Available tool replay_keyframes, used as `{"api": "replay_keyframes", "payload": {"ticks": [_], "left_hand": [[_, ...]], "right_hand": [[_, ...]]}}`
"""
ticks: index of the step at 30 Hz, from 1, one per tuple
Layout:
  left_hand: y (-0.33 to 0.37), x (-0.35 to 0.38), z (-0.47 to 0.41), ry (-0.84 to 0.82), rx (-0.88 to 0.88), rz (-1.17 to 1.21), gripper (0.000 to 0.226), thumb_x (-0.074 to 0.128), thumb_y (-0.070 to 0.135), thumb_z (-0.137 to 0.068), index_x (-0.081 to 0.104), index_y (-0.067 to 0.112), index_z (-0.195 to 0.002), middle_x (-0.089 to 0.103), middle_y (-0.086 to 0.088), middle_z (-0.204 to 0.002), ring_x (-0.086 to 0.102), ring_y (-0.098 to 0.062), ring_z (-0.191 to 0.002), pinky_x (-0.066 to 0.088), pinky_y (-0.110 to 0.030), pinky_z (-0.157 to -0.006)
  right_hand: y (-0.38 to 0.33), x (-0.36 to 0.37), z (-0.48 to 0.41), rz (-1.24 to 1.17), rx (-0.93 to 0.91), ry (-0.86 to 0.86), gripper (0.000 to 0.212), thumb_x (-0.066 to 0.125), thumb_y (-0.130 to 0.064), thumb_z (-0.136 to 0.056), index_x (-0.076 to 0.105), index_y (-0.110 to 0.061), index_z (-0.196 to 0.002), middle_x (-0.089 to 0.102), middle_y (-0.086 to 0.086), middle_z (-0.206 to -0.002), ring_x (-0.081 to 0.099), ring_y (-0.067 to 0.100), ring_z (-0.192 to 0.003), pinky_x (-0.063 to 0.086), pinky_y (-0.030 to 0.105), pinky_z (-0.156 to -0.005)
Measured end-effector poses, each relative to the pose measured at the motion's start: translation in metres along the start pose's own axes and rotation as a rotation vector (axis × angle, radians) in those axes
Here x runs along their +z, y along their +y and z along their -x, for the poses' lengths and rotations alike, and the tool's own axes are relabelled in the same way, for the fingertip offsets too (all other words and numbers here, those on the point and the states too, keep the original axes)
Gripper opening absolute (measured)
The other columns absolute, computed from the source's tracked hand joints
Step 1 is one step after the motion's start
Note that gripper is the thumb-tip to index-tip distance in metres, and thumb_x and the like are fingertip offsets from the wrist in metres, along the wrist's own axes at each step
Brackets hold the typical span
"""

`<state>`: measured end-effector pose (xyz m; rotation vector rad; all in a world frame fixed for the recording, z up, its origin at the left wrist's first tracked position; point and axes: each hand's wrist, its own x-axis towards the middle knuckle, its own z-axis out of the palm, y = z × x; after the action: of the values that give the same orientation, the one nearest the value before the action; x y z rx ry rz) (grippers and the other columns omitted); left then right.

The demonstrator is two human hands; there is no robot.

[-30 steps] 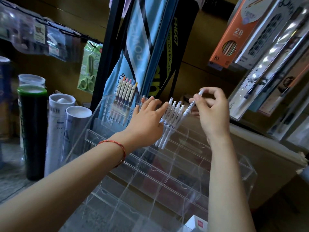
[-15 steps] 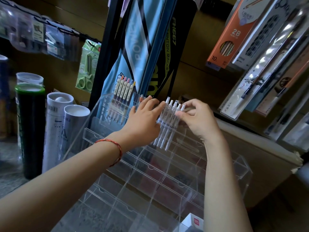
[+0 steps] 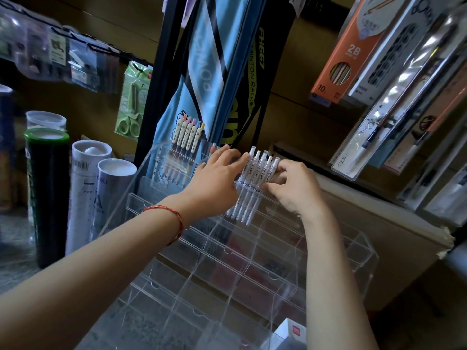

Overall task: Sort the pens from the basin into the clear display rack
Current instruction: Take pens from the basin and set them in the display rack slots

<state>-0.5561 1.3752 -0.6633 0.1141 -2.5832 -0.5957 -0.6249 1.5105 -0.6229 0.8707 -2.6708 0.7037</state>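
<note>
My left hand lies flat with its fingers straight and together, holding nothing, its fingertips and edge resting against the left side of a row of five white pens. My right hand is on the other side of the same row, fingers curled, with the thumb and fingertips touching the rightmost pen; I cannot tell whether they pinch it or only press on it. The white pens stand side by side between my two hands, leaning back, clips up, in an upper compartment of a clear plastic rack whose stepped rows of compartments run down beneath both my forearms. A red cord bracelet circles my left wrist. Just past my left fingertips a single orange-tipped pen shows, and farther to the left of that hand five pens with coloured caps stand in the rack's top row. Behind them hangs a blue racket bag. Well to the left of my left arm stand several tall tubes, one dark with a green lid, and a green scissors pack hangs above them. Above and to the right of my right hand hangs an orange pencil box, and a cardboard box sits beside that arm.
</note>
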Motion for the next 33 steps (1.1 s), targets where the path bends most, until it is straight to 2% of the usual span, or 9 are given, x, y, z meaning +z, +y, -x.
{"api": "replay_keyframes", "payload": {"ticks": [3,5,8,10,13,17,22,27,33], "left_hand": [[-0.001,-0.003,0.002,0.038,0.03,0.098,0.071,0.039,-0.003,-0.086,0.014,0.023,-0.147,0.013,0.002,-0.154,-0.001,-0.015,-0.144,0.01,-0.039,-0.118],[-0.001,-0.008,0.008,0.136,0.02,0.231,0.067,0.037,-0.007,-0.087,0.02,0.02,-0.146,0.02,0.002,-0.153,0.014,-0.015,-0.142,0.015,-0.025,-0.113],[-0.01,-0.015,0.024,0.285,0.01,0.32,0.053,0.038,-0.006,-0.088,0.04,0.017,-0.136,0.039,0.004,-0.14,0.036,-0.01,-0.13,0.026,-0.016,-0.102],[-0.026,-0.021,0.041,0.274,0.009,0.327,0.046,0.041,-0.005,-0.088,0.049,0.018,-0.127,0.047,0.006,-0.125,0.045,-0.007,-0.118,0.039,-0.019,-0.097],[-0.055,-0.031,0.078,0.176,-0.021,0.306,0.037,0.045,-0.001,-0.081,0.057,0.019,-0.11,0.054,0.004,-0.108,0.056,-0.011,-0.101,0.048,-0.028,-0.084],[-0.106,-0.036,0.153,-0.055,-0.319,0.41,0.033,0.048,0.036,-0.06,0.062,0.014,-0.081,0.067,0.007,-0.077,0.061,-0.001,-0.076,0.052,-0.028,-0.073],[-0.205,0.0,0.267,-0.249,-0.944,0.215,0.023,0.049,0.001,-0.086,0.063,0.001,-0.103,0.064,-0.019,-0.092,0.059,-0.022,-0.069,0.044,-0.029,-0.062],[-0.247,0.011,0.39,-0.331,-1.022,-0.038,0.014,0.056,0.004,-0.084,0.069,0.003,-0.089,0.068,-0.012,-0.088,0.061,-0.022,-0.085,0.035,-0.026,-0.067],[-0.253,0.022,0.464,-0.191,-1.069,-0.061,0.012,0.056,-0.005,-0.079,0.067,0.0,-0.083,0.065,-0.012,-0.085,0.055,-0.022,-0.08,0.033,-0.022,-0.069]], "right_hand": [[-0.001,0.0,0.001,0.042,0.019,-0.009,0.04,0.07,-0.022,-0.083,0.055,-0.02,-0.119,0.063,-0.002,-0.111,0.052,0.005,-0.078,0.037,0.016,-0.056],[-0.005,-0.004,0.003,0.019,-0.022,0.143,0.052,0.067,-0.016,-0.084,0.046,-0.019,-0.132,0.056,-0.002,-0.121,0.048,0.004,-0.091,0.042,0.016,-0.075],[-0.026,-0.008,0.014,-0.246,-0.176,0.435,0.034,0.061,-0.006,-0.087,0.054,-0.015,-0.119,0.061,-0.002,-0.104,0.056,0.006,-0.091,0.047,0.012,-0.078],[-0.05,0.004,0.024,-0.545,-0.255,0.42,0.02,0.059,-0.003,-0.087,0.058,-0.014,-0.104,0.063,-0.002,-0.09,0.061,0.006,-0.079,0.051,0.013,-0.07],[-0.09,0.052,0.053,-0.959,-0.306,0.085,0.018,0.057,0.001,-0.087,0.058,-0.016,-0.09,0.064,0.005,-0.082,0.064,0.012,-0.066,0.051,0.018,-0.058],[-0.132,0.132,0.107,-1.43,0.051,-0.824,0.017,0.052,0.003,-0.089,0.057,-0.013,-0.092,0.065,0.005,-0.074,0.061,0.008,-0.053,0.051,0.017,-0.053],[-0.139,0.239,0.179,-1.065,0.257,-1.194,0.016,0.051,-0.002,-0.093,0.058,-0.016,-0.087,0.065,0.002,-0.076,0.058,0.006,-0.053,0.047,0.016,-0.053],[-0.12,0.313,0.234,-0.836,0.445,-1.329,0.018,0.049,0.003,-0.091,0.054,-0.011,-0.082,0.06,0.005,-0.069,0.053,0.005,-0.042,0.038,0.015,-0.042],[-0.123,0.365,0.26,-0.571,0.292,-1.249,0.019,0.053,0.008,-0.085,0.054,-0.01,-0.078,0.053,0.006,-0.065,0.049,0.005,-0.043,0.042,0.017,-0.043]]}}
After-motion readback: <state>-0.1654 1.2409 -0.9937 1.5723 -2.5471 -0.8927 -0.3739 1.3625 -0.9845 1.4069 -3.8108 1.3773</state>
